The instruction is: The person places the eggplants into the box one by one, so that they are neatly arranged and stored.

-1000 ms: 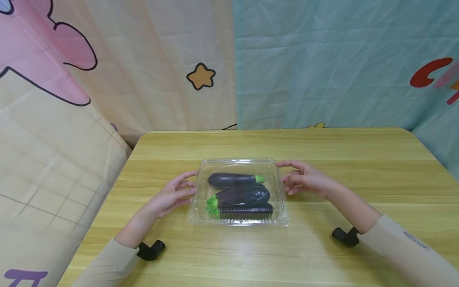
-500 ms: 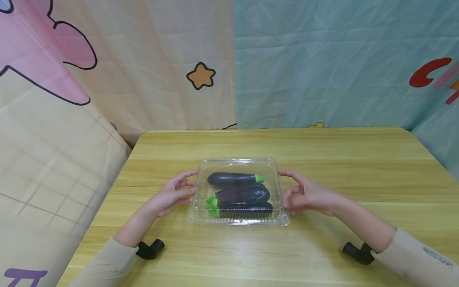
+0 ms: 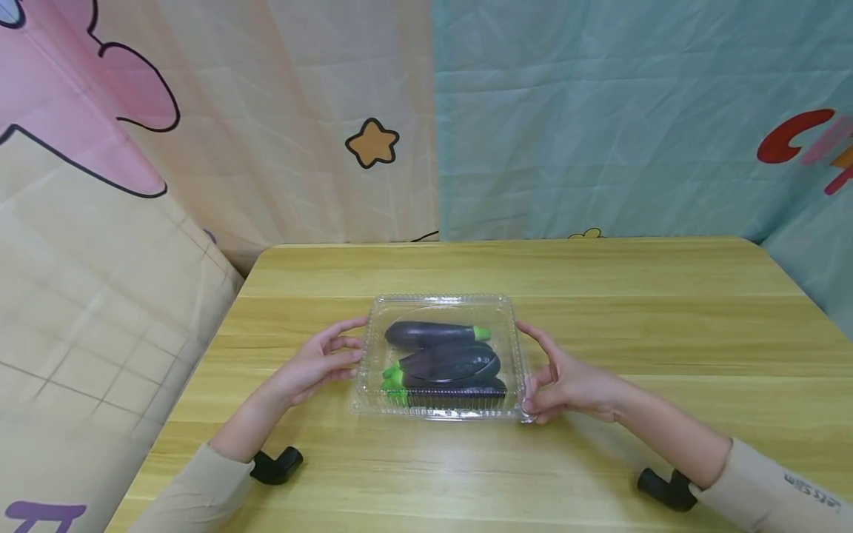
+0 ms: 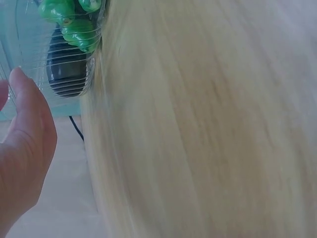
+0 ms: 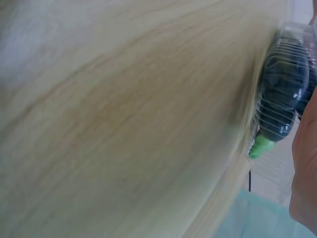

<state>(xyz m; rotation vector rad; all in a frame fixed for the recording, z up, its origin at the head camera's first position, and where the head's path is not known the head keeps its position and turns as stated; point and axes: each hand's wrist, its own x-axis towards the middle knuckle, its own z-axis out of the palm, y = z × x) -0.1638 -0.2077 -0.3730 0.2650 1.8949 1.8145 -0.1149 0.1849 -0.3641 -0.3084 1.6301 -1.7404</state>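
Observation:
A clear plastic clamshell box [image 3: 440, 302] lies closed on the wooden table, with several eggplants [image 3: 436, 335] inside, dark purple with green stems. Beside its left edge, my left hand [image 3: 320, 363] touches the rim with loosely extended fingertips. My right hand [image 3: 573, 385] is at the front right corner, thumb and bent fingers pinching the rim while the index finger stretches along the right side. The left wrist view shows the box's ribbed wall and green eggplant stems [image 4: 79, 34] near the left hand's fingers. In the right wrist view, the hand [image 5: 304, 168] partly covers the box.
The wooden table [image 3: 426, 474] extends around the box, its far edge meeting a printed curtain [image 3: 566, 118]. Black angled pieces [image 3: 278, 466] sit by both sleeve cuffs.
My right hand has slid toward me along the box's right side, from near the far corner to the front corner, and its thumb now grips the rim. Left hand and box stay put.

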